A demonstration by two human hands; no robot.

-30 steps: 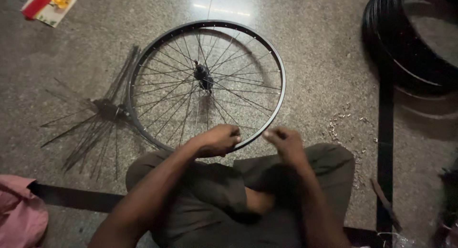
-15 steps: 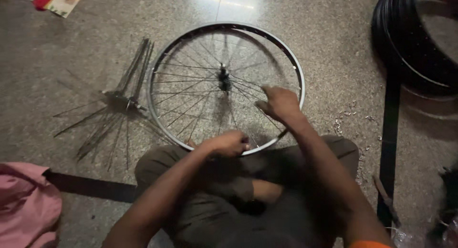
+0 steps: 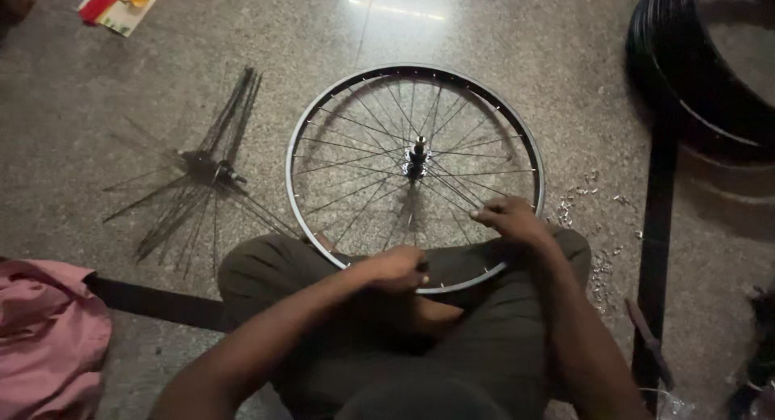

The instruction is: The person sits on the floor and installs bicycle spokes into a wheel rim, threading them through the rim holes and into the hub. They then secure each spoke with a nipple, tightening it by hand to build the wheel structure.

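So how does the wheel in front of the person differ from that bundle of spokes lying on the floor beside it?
The wheel has its spokes strung inside a round rim; the spoke bundle has no rim and fans out loose. The wheel leans on the person's legs; the bundle lies flat on the floor. Both have thin dark spokes meeting at a hub.

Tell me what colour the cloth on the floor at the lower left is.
Pink; the cloth shows in the head view, crumpled at the left edge.

The left hand (image 3: 397,268) covers the near wheel rim (image 3: 323,246). Beyond the wheel, the picture's edge cuts the black tyres (image 3: 694,81) and pink cloth (image 3: 44,331).
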